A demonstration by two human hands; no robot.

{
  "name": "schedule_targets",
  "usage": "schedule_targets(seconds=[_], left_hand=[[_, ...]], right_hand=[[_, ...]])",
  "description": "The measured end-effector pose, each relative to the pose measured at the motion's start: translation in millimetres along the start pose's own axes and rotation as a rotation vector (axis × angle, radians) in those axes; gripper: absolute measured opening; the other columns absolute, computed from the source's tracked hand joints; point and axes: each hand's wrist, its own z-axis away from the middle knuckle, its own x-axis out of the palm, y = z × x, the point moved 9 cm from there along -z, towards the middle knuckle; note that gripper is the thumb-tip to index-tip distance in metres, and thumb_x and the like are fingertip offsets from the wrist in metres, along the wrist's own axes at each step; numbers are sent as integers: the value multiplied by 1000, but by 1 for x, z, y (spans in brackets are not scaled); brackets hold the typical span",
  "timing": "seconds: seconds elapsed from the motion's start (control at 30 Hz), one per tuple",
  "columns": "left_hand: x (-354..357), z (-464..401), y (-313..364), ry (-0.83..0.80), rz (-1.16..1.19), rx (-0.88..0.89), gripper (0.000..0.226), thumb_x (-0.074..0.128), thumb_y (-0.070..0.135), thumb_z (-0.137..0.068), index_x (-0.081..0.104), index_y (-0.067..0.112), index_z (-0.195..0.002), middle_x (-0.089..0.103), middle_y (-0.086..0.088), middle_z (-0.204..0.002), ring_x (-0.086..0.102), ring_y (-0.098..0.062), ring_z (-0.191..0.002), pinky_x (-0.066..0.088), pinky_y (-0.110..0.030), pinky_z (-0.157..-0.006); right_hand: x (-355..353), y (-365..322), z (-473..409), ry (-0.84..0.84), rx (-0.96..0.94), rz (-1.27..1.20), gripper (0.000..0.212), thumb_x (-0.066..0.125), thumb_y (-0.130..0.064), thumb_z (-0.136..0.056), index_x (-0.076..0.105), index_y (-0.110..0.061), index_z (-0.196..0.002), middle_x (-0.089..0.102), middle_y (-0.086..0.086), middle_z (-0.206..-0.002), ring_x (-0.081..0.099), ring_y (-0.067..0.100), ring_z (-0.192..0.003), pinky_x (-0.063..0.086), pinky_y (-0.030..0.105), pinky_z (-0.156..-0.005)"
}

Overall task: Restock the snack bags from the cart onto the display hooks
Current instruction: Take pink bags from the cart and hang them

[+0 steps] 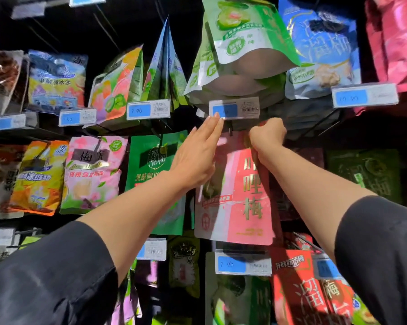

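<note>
1. The pink glossy snack bag (pixel 237 195), flat and rectangular, is held against the display, between two price tags.
2. The left hand (pixel 195 156) is stretched flat, fingers straight.
3. The bag's top is gripped by the right hand (pixel 267 137), curled into a fist.

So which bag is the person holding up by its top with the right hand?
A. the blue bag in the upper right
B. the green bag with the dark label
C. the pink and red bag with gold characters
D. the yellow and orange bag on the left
C: the right hand is curled around the top edge of the pink and red bag, while the left hand lies flat with straight fingers beside it.
</note>
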Motion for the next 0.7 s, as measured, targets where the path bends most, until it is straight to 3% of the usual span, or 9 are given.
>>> schedule_targets(seconds=[0.07, 0.17, 0.23, 0.3, 0.4, 0.57, 0.7], left_hand=[[1, 3, 0, -10, -12, -3, 86, 52, -4, -84, 2, 11, -154, -4, -3, -162, -4, -15, -149, 5, -33, -120], [3, 4, 2, -16, -29, -5, 87, 50, -2, -84, -1, 12, -153, -8, -2, -162, -7, -14, -149, 4, -32, -121], [4, 4, 1, -5, -22, -7, 87, 48, -3, -84, -1, 11, -154, -8, -2, -162, -7, -14, -149, 6, -32, -121], [4, 3, 0, 17, -21, -3, 87, 47, -6, -82, 0, 11, -154, -7, -2, -162, -6, -14, -149, 9, -33, -121], [6, 3, 0, 36, -26, 9, 88, 48, -8, -80, 4, 10, -153, -3, -3, -162, -3, -15, -149, 15, -36, -121], [8, 4, 1, 27, -18, 14, 89, 50, -7, -78, 5, 8, -153, 0, -5, -162, -1, -17, -149, 16, -37, -120], [19, 19, 16, -13, 56, -50, 94, 56, 0, -78, -1, 8, -153, -6, -6, -162, -5, -18, -149, 7, -35, -122]], right_hand=[[-2, 0, 13, -3, -38, 54, 25, 62, -7, -82, 61, 2, -105, 64, 22, -112, 60, 37, -105, 47, 34, -83], [4, 21, 40, -72, -96, 51, 65, 84, -20, -66, 43, -4, -115, 63, 17, -109, 61, 34, -100, 47, 36, -81], [8, 43, 56, -88, -126, 116, 78, 87, -28, -62, 33, -12, -116, 63, 12, -107, 62, 34, -96, 51, 41, -81], [16, 64, 59, -99, -101, 203, 66, 81, -27, -71, 36, -12, -117, 62, 14, -112, 61, 37, -103, 49, 43, -84], [30, 83, 40, -132, 10, 365, 41, 66, -16, -83, 53, 0, -118, 60, 20, -120, 58, 40, -111, 47, 40, -86], [37, 95, 28, -232, 4, 394, 53, 66, -16, -84, 48, 7, -128, 59, 25, -119, 58, 40, -108, 48, 37, -82], [9, 94, 50, -214, -47, 331, 70, 72, -25, -84, 32, 1, -135, 49, 22, -133, 48, 39, -123, 41, 42, -96]])
